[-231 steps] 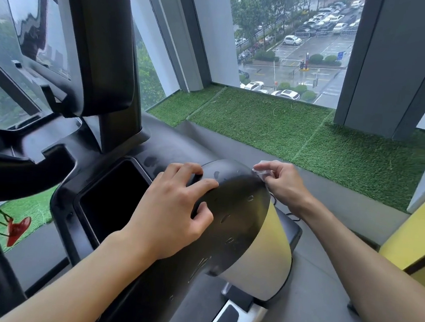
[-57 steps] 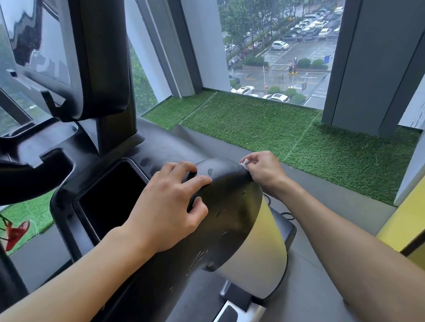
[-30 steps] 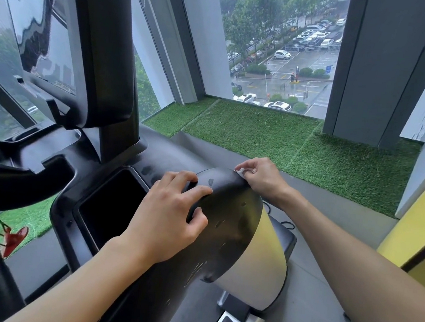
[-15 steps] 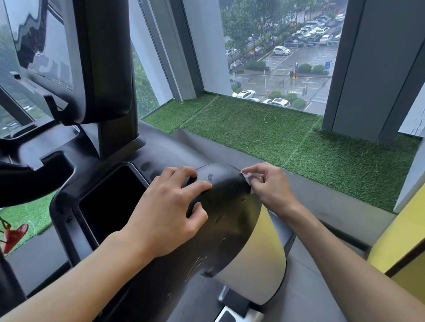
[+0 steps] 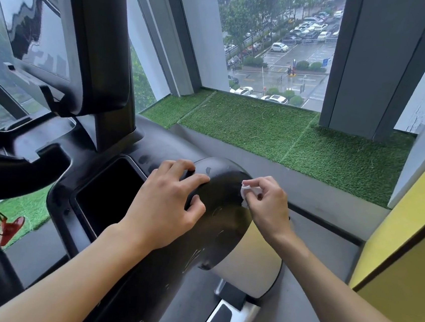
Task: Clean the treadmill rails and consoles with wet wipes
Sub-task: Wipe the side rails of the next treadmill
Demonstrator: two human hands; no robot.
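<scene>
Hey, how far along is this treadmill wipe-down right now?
Done: nothing shows as clearly finished. In hand: the right hand pinches a wet wipe against the rounded black rail, which the left hand grips. Left: light marks show lower on that rail, dark smudges sit on the console beside its pocket, and the screen probably needs a pass too.

One wide-angle camera on the person's head looks forward and down, close above the treadmill rail (image 5: 222, 215), with the window (image 5: 278, 49) farther ahead, at top.
</scene>
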